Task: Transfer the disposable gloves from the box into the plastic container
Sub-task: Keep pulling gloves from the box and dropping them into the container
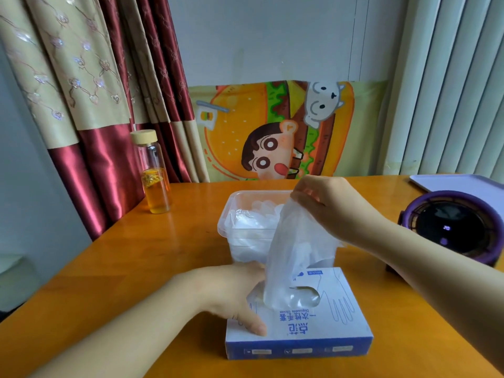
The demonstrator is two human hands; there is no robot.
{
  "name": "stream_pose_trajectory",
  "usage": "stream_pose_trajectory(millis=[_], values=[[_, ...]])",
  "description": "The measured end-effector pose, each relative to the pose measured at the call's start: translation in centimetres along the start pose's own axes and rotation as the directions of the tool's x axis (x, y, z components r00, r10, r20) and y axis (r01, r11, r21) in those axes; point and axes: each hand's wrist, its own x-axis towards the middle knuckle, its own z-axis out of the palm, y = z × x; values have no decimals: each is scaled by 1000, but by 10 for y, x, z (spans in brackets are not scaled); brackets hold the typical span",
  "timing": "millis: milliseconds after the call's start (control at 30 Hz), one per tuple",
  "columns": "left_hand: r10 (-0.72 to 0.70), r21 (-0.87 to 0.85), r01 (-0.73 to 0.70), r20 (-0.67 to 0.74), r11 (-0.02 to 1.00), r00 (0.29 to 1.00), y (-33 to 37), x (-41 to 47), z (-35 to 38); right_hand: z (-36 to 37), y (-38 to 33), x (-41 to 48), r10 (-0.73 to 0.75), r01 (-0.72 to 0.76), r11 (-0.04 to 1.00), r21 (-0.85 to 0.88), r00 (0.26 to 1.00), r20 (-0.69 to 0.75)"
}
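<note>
**Glove half out of the box**

A clear glove [294,255] stands drawn up out of the oval slot in the top of the box [321,331], its lower end still inside. The right hand [321,203] pinches the glove's upper end between thumb and curled fingers, above the container's right side. The left hand [229,290] lies on the box's left part and presses it down, thumb straight along the top; its fingertips are hidden behind the glove.

The box sits flat near the table's [136,255] near edge, about midway along it. The container [226,214] stands just behind the box, toward the table's middle, lid off, with more gloves [259,216] heaped loosely inside.

A bottle [154,173] with a pale cap and orange liquid stands upright at the far left edge. A round purple device [450,227] sits by the right edge, and a lilac tray [458,182] lies at the far right corner. Curtains [95,105] and a cartoon cloth [272,132] hang behind the table.
</note>
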Motion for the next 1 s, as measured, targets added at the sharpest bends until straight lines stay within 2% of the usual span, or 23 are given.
stream_pose_trajectory(millis=[267,400,600,733,867,933,1000], values=[[-67,-36,68,29,997,997,-3,1,0,-9,-2,7,14,-15,1000,22,997,70],[-53,-59,54,27,997,998,-3,-3,0,-17,0,8,26,-41,993,109,991,133],[-43,-38,45,53,998,998,-4,-1,-2,-39,-5,22,45,-27,990,137,990,-134],[-32,-56,35,50,998,998,-3,-4,-4,-47,-2,32,52,-25,988,152,984,-173],[-39,-206,34,-21,978,999,-13,-23,-34,-56,-5,41,27,-5,991,137,987,-156],[-48,-327,8,-116,945,992,-21,-39,-59,-60,-7,44,21,-3,991,131,989,-143],[-64,-374,-28,-232,927,971,-23,-54,-83,-62,-8,48,16,2,991,133,991,-130]])
